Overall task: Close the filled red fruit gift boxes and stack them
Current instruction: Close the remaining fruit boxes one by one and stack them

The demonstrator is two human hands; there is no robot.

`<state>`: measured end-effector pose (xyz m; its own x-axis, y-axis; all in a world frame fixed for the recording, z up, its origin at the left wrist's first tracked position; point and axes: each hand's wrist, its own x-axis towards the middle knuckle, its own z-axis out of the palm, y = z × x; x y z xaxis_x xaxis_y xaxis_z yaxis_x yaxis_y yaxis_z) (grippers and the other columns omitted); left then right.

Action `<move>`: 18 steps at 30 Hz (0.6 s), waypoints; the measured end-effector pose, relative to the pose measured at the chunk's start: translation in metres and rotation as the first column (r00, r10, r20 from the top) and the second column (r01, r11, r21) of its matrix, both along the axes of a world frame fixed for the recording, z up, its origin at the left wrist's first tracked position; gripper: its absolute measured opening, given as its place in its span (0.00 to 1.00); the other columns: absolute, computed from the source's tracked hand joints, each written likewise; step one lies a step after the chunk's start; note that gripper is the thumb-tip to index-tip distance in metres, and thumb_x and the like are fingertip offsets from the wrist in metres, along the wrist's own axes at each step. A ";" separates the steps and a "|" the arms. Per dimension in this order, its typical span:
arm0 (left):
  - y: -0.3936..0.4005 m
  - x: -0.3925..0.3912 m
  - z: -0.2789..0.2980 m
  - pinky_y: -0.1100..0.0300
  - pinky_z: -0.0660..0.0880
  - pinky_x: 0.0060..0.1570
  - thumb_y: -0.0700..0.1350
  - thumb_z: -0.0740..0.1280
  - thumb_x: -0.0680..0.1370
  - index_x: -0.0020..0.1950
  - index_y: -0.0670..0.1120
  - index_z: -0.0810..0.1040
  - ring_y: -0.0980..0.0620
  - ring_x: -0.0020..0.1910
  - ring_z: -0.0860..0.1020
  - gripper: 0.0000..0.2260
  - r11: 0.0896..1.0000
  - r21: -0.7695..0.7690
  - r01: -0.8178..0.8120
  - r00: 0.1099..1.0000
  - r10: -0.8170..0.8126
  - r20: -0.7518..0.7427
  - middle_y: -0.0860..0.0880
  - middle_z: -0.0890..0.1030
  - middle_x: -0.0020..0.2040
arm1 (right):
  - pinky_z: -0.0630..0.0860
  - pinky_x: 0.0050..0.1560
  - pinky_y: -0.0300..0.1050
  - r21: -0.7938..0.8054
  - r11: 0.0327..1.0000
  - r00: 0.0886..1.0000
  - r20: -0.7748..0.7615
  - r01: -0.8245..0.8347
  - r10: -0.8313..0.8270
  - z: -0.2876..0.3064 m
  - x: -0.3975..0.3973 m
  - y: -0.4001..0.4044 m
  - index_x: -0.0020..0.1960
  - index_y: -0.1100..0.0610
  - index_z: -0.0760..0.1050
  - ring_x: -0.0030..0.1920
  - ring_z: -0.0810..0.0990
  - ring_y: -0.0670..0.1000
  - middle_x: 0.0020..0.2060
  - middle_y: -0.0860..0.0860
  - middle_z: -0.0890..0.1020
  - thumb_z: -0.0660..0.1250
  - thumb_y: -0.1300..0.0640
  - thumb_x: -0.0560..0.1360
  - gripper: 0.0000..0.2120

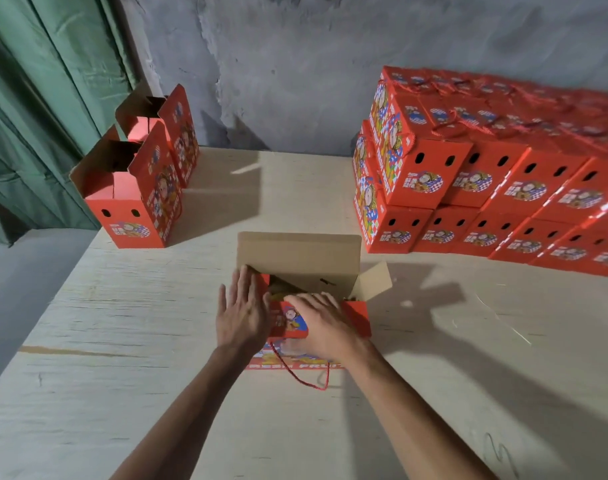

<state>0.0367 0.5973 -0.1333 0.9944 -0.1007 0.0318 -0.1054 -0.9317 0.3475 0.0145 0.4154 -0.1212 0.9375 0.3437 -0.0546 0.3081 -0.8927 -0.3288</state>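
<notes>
A pale wooden table (122,341) fills the frame, with a two-tier stack of closed red boxes (486,174) at upper right and two open-topped boxes (139,188) at upper left. At centre stands the open gift box (299,265), its rear flap upright. The left hand (241,313) lies flat-fingered against its left flap, while the right hand (325,323) presses the printed front flap with fingers spread, gripping nothing.

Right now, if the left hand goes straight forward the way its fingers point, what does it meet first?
Probably the raised brown cardboard flap of the open red gift box; the left hand lies flat at the box's left side, fingertips already near it.
</notes>
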 end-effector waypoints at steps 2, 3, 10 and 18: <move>0.002 0.002 -0.004 0.46 0.45 0.81 0.53 0.44 0.87 0.84 0.43 0.47 0.48 0.83 0.43 0.27 0.999 0.030 0.013 1.000 -0.014 0.009 0.46 0.45 0.84 | 0.58 0.77 0.55 0.146 0.988 0.988 0.135 0.055 -0.075 0.000 -0.008 -0.009 0.75 0.51 0.71 0.73 0.70 0.49 0.72 0.47 0.74 0.68 0.35 0.77 0.32; 0.003 0.002 -0.005 0.46 0.46 0.81 0.53 0.44 0.87 0.84 0.43 0.47 0.48 0.83 0.43 0.27 0.999 0.028 0.018 1.000 -0.019 0.002 0.45 0.45 0.84 | 0.62 0.75 0.56 0.212 0.973 0.951 0.272 0.088 -0.145 0.000 -0.010 -0.014 0.73 0.53 0.74 0.71 0.72 0.49 0.71 0.49 0.76 0.67 0.39 0.79 0.27; 0.005 -0.003 0.001 0.41 0.61 0.77 0.67 0.39 0.78 0.81 0.44 0.58 0.40 0.81 0.57 0.40 0.996 -0.054 0.073 0.996 -0.070 0.059 0.41 0.60 0.81 | 0.75 0.67 0.59 0.602 0.489 0.528 0.129 0.631 -0.840 0.011 0.000 -0.043 0.82 0.60 0.50 0.72 0.73 0.61 0.79 0.61 0.63 0.70 0.55 0.78 0.41; 0.012 0.022 0.003 0.46 0.80 0.50 0.58 0.52 0.82 0.66 0.47 0.74 0.47 0.61 0.70 0.21 0.959 -0.279 -0.051 0.990 0.085 0.113 0.45 0.73 0.62 | 0.74 0.53 0.39 0.468 0.744 0.709 0.295 0.477 -0.641 -0.009 0.003 -0.054 0.61 0.58 0.80 0.58 0.83 0.53 0.56 0.53 0.84 0.65 0.58 0.82 0.10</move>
<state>0.0589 0.6094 -0.1307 0.9853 -0.0033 0.1708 -0.1032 -0.8082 0.5798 0.0175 0.3617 -0.1306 0.8569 -0.3347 0.3920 -0.0369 -0.7984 -0.6010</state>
